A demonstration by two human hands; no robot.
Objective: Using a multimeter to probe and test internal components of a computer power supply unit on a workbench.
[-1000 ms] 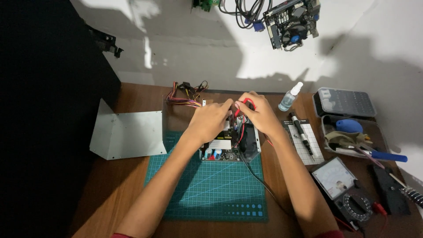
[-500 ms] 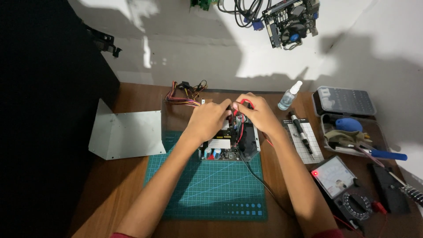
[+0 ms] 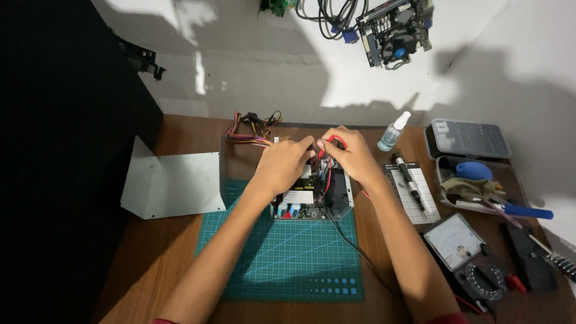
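An opened power supply unit (image 3: 312, 198) with its circuit board exposed sits on a green cutting mat (image 3: 288, 258). My left hand (image 3: 282, 165) rests over the unit's top, fingers curled on a probe or wire. My right hand (image 3: 351, 156) pinches a red probe (image 3: 336, 143) right beside it, fingertips nearly touching the left hand. A black lead (image 3: 354, 246) runs from the unit toward an analog multimeter (image 3: 474, 258) at the lower right. A bundle of coloured wires (image 3: 249, 129) trails from the unit's far side.
A bent grey metal cover (image 3: 171, 183) lies left of the mat. Right of the unit are a screwdriver on a small white pad (image 3: 411, 186), a spray bottle (image 3: 393, 132), a bit case (image 3: 468, 138) and a tool tray (image 3: 480, 186). A circuit board (image 3: 396, 27) hangs on the wall.
Both hands stay over the unit with only slight finger shifts; nothing else has moved.
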